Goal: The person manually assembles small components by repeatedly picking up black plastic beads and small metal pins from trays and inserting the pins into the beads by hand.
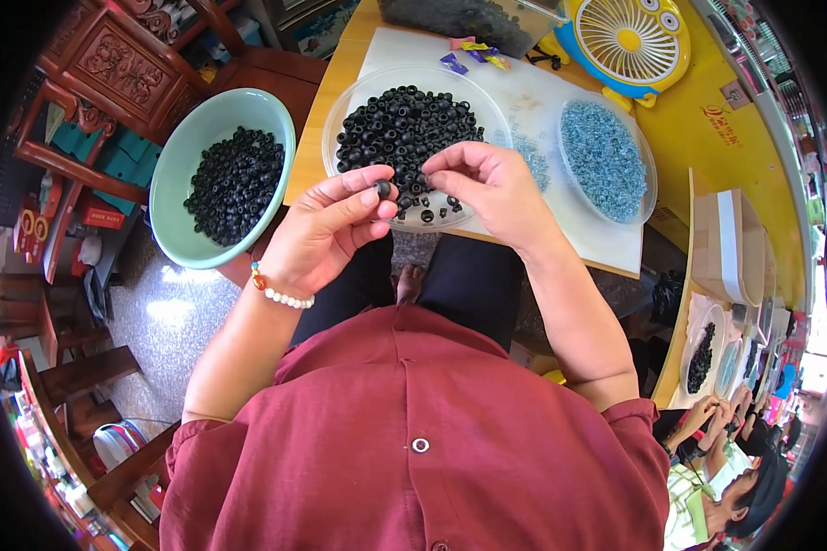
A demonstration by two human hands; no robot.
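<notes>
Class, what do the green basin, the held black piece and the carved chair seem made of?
Green basin: probably plastic, smooth with a soft sheen, evenly coloured.
Black piece: perhaps plastic or rubber; dark, faintly shiny, too small to settle.
Carved chair: likely varnished wood, glossy reddish-brown with relief carving.

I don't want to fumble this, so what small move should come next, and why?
Probably bring the right hand toward the black piece pinched in the left hand: the hands are close but apart. Whether the right fingertips hold anything is unclear.
</notes>
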